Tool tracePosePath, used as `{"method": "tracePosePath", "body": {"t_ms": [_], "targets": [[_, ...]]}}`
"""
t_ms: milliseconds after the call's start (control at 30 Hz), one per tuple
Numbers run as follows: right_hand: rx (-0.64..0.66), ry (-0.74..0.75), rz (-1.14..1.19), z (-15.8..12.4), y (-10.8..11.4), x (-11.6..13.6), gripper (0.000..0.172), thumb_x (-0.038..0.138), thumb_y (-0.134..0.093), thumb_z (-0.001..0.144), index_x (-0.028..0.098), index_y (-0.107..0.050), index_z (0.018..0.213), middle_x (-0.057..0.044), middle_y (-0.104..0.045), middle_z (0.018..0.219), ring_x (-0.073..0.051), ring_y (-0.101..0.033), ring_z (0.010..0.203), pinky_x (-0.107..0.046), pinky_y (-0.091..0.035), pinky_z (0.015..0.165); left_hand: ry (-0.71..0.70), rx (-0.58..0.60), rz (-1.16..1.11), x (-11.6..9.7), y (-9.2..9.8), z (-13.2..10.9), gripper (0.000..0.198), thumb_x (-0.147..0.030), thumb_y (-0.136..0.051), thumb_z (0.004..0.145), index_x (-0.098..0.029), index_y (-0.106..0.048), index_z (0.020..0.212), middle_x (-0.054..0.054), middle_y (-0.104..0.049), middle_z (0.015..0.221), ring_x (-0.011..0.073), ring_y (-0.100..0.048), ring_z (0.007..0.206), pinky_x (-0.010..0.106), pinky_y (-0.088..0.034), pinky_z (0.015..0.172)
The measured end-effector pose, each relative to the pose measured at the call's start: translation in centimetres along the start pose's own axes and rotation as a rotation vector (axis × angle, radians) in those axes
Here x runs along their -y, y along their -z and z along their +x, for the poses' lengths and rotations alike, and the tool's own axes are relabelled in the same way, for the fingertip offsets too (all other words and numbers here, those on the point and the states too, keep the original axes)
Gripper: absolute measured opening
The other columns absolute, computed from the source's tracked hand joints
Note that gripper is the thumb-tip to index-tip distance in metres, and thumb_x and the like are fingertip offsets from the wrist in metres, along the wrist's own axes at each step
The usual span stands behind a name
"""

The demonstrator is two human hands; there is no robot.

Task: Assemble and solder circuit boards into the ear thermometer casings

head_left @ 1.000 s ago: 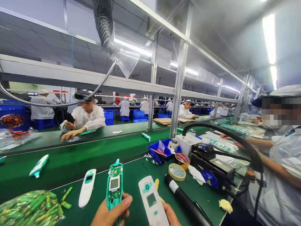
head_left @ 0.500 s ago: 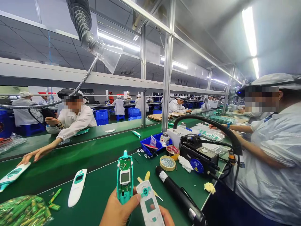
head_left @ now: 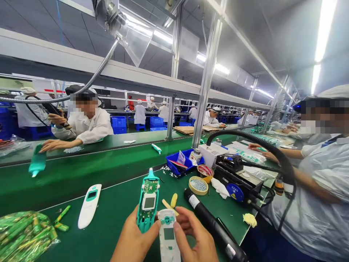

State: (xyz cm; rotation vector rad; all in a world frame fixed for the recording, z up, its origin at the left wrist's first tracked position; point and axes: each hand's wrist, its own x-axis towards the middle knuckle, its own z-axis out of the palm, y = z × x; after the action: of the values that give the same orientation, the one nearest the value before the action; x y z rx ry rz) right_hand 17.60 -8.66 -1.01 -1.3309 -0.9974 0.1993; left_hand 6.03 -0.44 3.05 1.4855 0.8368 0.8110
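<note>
My left hand (head_left: 137, 234) is closed around a teal thermometer housing (head_left: 144, 214), held upright with its pointed tip up. Inside it a green circuit board (head_left: 150, 186) and a small white-framed screen (head_left: 149, 201) lie exposed. Just to the right, my right hand (head_left: 197, 236) grips a white front cover (head_left: 167, 242), thumb on its face and fingers at its edge and behind. A rectangular window and a teal button part show on this cover. My left thumb touches or nearly touches the cover's left edge. Housing and cover are apart lower down; contact at the top I cannot tell.
A white thermometer (head_left: 89, 207) lies to the left, beyond a bag of green parts (head_left: 27, 236). On the right are a black cylindrical tool (head_left: 215, 225), a round tub of screws (head_left: 198, 185) and a blue tray (head_left: 177, 160). Across the belt, a co-worker's hand (head_left: 54, 145) holds another device.
My right thumb has come onto the cover's face, and the cover stands more upright. Across the belt, the co-worker's hand has lifted and turned a teal-and-white device. My view has shifted slightly.
</note>
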Motion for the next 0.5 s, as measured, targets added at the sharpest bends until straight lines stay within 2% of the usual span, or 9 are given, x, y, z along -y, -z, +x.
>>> {"method": "tracePosePath", "body": {"t_ms": [100, 167, 367, 500], "targets": [[0.110, 0.021, -0.015, 0.8, -0.3, 0.7, 0.021, 0.038, -0.054, 0.084, 0.020, -0.064, 0.089, -0.003, -0.065, 0.074, -0.016, -0.059, 0.059, -0.021, -0.048, 0.056, 0.007, -0.028, 0.033, -0.2, 0.1, -0.1, 0.029, -0.035, -0.068, 0.061, -0.016, -0.060, 0.082, 0.004, -0.068, 0.076, 0.0213, -0.061, 0.070, 0.028, -0.049, 0.067], [0.161, 0.001, -0.036, 1.0, -0.3, 1.1, 0.017, 0.032, -0.054, 0.084, 0.020, -0.064, 0.090, -0.004, -0.066, 0.078, -0.016, -0.060, 0.062, -0.021, -0.049, 0.058, -0.006, -0.024, 0.037, -0.3, 0.1, -0.2, 0.025, -0.034, -0.066, 0.064, -0.016, -0.059, 0.082, 0.002, -0.067, 0.074, 0.0199, -0.061, 0.071, 0.026, -0.048, 0.066], [0.237, -0.069, -0.070, 1.3, 0.3, 1.9, 0.021, 0.029, -0.052, 0.084, 0.016, -0.064, 0.096, -0.006, -0.068, 0.085, -0.017, -0.062, 0.067, -0.020, -0.051, 0.060, -0.033, 0.038, 0.005, -0.9, 0.1, -0.1, 0.018, -0.030, -0.061, 0.070, -0.018, -0.059, 0.083, -0.001, -0.066, 0.076, 0.0174, -0.059, 0.071, 0.023, -0.047, 0.065], [0.248, -0.068, -0.034, 1.4, 0.4, 2.1, 0.019, 0.028, -0.053, 0.084, 0.021, -0.065, 0.096, -0.003, -0.068, 0.085, -0.016, -0.063, 0.066, -0.018, -0.051, 0.059, -0.047, 0.045, 0.018, -1.1, 0.0, -0.1, 0.015, -0.029, -0.062, 0.070, -0.018, -0.059, 0.080, -0.001, -0.066, 0.074, 0.0160, -0.058, 0.067, 0.022, -0.046, 0.062]]}}
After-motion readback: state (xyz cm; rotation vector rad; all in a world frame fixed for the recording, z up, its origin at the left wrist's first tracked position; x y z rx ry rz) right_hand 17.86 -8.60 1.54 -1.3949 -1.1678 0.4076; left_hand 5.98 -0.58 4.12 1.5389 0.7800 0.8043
